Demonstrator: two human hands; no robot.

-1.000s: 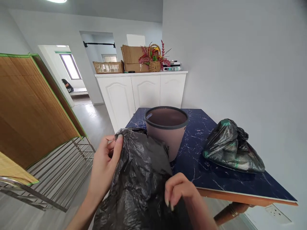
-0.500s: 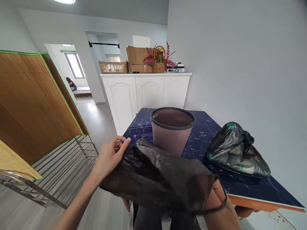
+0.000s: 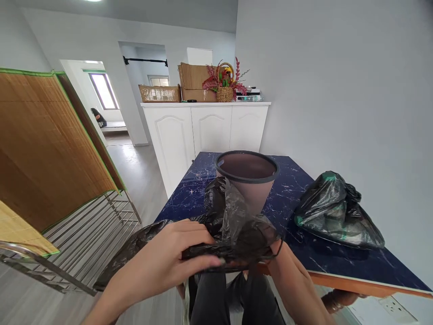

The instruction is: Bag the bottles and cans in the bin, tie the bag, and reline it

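A thin black plastic bag (image 3: 233,225) is bunched in front of me at the near edge of the table. My left hand (image 3: 179,250) lies over its near side, fingers curled on the film and thumb below, with some of the bag gathered between them. More of the bag trails out beneath my left forearm. My right hand (image 3: 276,250) reaches into the bag's mouth from the right; its fingers are hidden by the film. Just behind the bag stands a mauve trash can (image 3: 252,192) with a dark rim, upright, partly covered by raised film.
A knotted, filled black bag (image 3: 338,212) sits on the right of the dark blue marbled table (image 3: 189,192). To the left is a metal rack (image 3: 111,216) with bamboo mats (image 3: 50,149). A white cabinet (image 3: 209,124) beyond bears cardboard boxes (image 3: 160,93) and a flower basket (image 3: 224,93).
My left hand has moved right and down onto the middle of the bag. The film has bunched upward against the trash can, and part of the bag now trails to the left.
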